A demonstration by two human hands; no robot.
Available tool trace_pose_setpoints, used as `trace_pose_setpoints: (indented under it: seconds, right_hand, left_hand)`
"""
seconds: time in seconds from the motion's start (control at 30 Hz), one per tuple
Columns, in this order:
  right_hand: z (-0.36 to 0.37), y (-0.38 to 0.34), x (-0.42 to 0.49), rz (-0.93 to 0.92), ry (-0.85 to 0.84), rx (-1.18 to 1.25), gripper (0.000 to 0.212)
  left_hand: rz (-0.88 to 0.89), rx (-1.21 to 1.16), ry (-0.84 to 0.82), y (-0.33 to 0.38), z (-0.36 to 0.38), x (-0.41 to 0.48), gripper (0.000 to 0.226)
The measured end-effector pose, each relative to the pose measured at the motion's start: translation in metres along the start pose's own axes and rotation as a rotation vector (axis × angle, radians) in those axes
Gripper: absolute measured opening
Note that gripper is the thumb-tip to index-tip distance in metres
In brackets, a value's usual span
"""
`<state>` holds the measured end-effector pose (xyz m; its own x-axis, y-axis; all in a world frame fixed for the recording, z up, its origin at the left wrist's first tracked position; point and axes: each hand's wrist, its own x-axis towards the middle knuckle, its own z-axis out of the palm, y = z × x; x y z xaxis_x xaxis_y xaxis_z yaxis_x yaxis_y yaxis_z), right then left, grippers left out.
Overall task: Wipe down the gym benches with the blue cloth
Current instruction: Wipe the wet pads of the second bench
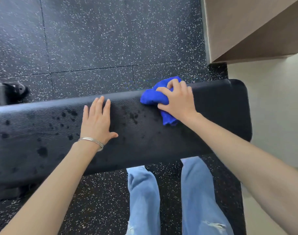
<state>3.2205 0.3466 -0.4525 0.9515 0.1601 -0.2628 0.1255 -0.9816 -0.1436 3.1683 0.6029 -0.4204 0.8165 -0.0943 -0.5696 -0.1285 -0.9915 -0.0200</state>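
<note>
**Cloth on bench, far edge**

We see the right hand (177, 99) gripping the bunched blue cloth (155, 97), fingers curled round it, pressed onto the black bench pad (212, 116) near its far edge. Left hand (97, 119) lies flat on the pad, fingers straight, holding nothing. Dark wet spots (42, 151) dot the pad's left part

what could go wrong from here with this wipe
The blue cloth, bunched in the right hand, sits at the far edge of the bench, so a stroke may slide off it. Wet drops lie around the flat left hand, which could slip or hide a patch from wiping.
</note>
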Motion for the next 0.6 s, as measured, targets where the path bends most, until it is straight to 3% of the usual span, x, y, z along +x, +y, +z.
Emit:
trace_pose_setpoints:
  seconds: [0.17, 0.23, 0.3, 0.37, 0.5, 0.6]
  right_hand:
    - [-0.006, 0.104, -0.038, 0.702, 0.147, 0.144, 0.042]
    - [-0.001, 0.096, -0.034, 0.905, 0.208, 0.194, 0.04]
    - [0.004, 0.061, -0.025, 0.992, 0.265, 0.243, 0.04]
    - [0.012, 0.015, -0.028, 0.884, 0.296, 0.23, 0.039]
    - [0.029, -0.069, -0.075, 0.457, 0.239, 0.236, 0.041]
    - [0.033, -0.063, -0.105, 0.045, 0.175, 0.134, 0.045]
  left_hand:
    - [0.164, 0.057, 0.011, 0.014, 0.006, 0.002, 0.119]
    - [0.194, 0.075, 0.016, 0.019, 0.012, 0.0, 0.118]
    - [0.199, 0.075, 0.01, 0.022, 0.017, -0.003, 0.117]
    - [0.191, 0.073, 0.01, 0.022, 0.019, -0.009, 0.117]
    - [0.162, 0.072, 0.007, 0.015, 0.022, -0.018, 0.117]
    - [0.151, 0.077, -0.008, 0.014, 0.025, -0.023, 0.118]
